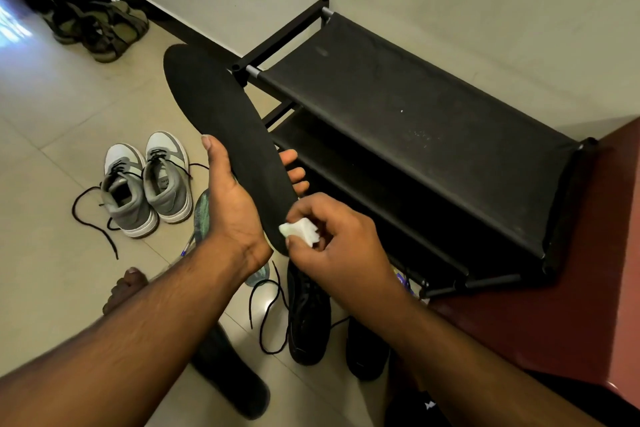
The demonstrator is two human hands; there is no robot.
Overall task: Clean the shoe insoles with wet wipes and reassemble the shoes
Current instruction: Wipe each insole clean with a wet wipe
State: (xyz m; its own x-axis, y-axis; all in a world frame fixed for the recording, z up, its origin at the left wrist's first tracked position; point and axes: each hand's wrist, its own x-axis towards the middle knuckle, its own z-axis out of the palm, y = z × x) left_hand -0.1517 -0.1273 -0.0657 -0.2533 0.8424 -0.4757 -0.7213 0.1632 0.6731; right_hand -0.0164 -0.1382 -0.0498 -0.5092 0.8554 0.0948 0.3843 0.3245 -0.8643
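Right hand [332, 236]: we pinch a folded wet wipe [299, 231] against the insole's near end.
Left hand [232, 204]: we grip the black insole [225, 135] around its middle.
Insole axis: runs up and away from both hands.
Coming stroke: likely outward along it; right hand nearer.

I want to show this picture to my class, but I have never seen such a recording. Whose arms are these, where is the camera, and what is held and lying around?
There is no machine here: a camera on a person's head looks down at their own arms. The left hand grips a black insole; the right hand pinches a white wet wipe against its near end. On the tiled floor stand grey sneakers, black shoes with loose laces, another insole and sandals. A black shoe rack stands by the wall.
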